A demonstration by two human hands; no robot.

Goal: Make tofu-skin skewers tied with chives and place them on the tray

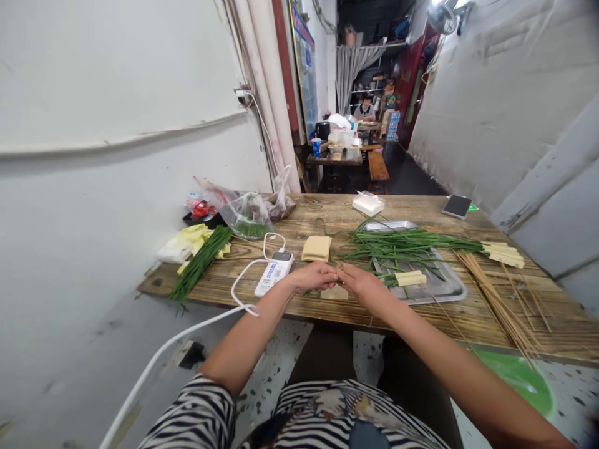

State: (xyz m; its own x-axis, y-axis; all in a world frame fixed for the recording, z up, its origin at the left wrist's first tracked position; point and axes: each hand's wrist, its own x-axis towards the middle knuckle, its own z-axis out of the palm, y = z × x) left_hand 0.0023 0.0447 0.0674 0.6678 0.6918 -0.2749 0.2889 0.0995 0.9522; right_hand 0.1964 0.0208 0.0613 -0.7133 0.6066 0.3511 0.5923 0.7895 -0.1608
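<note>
My left hand (pixel 316 276) and my right hand (pixel 362 287) meet at the fingertips above the near edge of the wooden table. Both are closed in a pinch, and whatever lies between the fingers is too small to make out. Under them is a single pale yellow tofu sheet (pixel 335 292), partly covered. Just beyond my left hand sits a stack of tofu sheets (pixel 317 248). Right of my right hand, tofu rolls (pixel 410 279) wrapped around greens lie on a metal tray (pixel 447 288). Long green chives (pixel 397 244) spread across that tray.
A white power strip (pixel 275 274) with its cable lies left. Beyond it are another chive bunch (pixel 201 262) and plastic bags (pixel 253 215). Bamboo skewers (pixel 498 302), more tofu rolls (pixel 503 254) and a phone (pixel 457 206) are right. A person (pixel 365 111) sits far back.
</note>
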